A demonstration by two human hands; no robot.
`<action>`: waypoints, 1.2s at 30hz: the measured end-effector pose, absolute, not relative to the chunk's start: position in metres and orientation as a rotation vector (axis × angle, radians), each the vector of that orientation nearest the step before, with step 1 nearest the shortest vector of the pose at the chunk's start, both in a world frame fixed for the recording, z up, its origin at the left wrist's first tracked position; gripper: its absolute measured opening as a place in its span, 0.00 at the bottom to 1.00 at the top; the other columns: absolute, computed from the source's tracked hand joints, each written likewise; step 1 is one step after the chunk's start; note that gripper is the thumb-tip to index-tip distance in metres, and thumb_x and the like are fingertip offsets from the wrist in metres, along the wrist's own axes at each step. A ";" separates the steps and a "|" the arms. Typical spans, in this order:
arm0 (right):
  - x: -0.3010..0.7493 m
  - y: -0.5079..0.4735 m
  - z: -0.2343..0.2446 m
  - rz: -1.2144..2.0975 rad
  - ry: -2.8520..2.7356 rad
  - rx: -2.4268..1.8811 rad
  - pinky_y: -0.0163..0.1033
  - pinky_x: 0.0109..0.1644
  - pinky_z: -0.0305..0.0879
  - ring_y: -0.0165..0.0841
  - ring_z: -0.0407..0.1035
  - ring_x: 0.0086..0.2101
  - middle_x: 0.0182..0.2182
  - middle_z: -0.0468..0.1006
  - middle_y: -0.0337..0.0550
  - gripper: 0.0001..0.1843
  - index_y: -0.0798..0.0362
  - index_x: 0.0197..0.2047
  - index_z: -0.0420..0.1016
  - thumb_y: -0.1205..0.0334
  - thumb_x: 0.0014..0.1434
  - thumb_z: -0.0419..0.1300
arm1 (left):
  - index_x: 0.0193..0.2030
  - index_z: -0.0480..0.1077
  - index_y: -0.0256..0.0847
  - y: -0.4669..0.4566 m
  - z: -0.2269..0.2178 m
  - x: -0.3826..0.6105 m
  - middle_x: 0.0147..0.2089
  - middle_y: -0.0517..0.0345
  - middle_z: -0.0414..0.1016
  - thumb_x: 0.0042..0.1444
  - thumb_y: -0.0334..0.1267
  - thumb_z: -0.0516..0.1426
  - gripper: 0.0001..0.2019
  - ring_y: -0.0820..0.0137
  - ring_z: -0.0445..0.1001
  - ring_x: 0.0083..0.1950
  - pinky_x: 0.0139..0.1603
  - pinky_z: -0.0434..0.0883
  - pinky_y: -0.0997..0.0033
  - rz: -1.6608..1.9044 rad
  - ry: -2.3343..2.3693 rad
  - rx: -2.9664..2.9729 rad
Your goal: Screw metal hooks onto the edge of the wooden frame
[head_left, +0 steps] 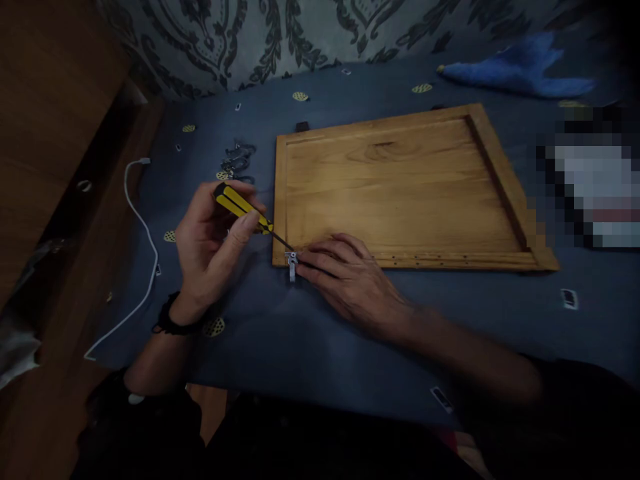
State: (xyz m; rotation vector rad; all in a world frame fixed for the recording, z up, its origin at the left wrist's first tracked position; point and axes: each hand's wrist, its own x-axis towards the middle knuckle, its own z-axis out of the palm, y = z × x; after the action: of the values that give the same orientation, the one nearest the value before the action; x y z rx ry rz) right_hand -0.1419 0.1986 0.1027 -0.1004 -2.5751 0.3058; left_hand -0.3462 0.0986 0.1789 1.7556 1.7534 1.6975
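Observation:
In my left hand (213,233) is a screwdriver (240,205) with a yellow and black handle, fingers closed around it. Its shaft slants down to a small metal hinge (292,261) at the near left corner of a wooden panel (390,187) with a raised frame. My right hand (353,283) lies over the panel's near edge, its closed fingertips against the hinge, holding it. The hinge's lower part sticks out past the panel edge. A row of small holes runs along that edge, right of my fingers.
Several metal hinges (239,160) lie in a pile beyond my left hand. A white cable (153,240) runs along the left side. A blue cloth-like object (520,70) lies at the back right, and a blurred-out item (595,180) is at the right. A patterned fabric backrest (320,33) rises behind.

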 end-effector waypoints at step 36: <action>-0.145 0.202 0.106 0.345 -2.565 0.005 0.53 0.55 0.72 0.44 0.70 0.52 0.52 0.83 0.52 0.18 0.57 0.58 0.78 0.70 0.73 0.51 | 0.63 0.63 0.52 0.098 0.167 -0.339 0.56 0.53 0.70 0.69 0.42 0.59 0.18 0.68 0.81 0.47 0.46 0.81 0.65 1.709 1.779 1.943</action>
State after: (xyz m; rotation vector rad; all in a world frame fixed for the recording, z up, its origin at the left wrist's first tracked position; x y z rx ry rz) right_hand -0.1454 0.2016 0.1056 0.0050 -2.5653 0.3451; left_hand -0.3395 0.0979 0.1668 1.9428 1.7787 1.7087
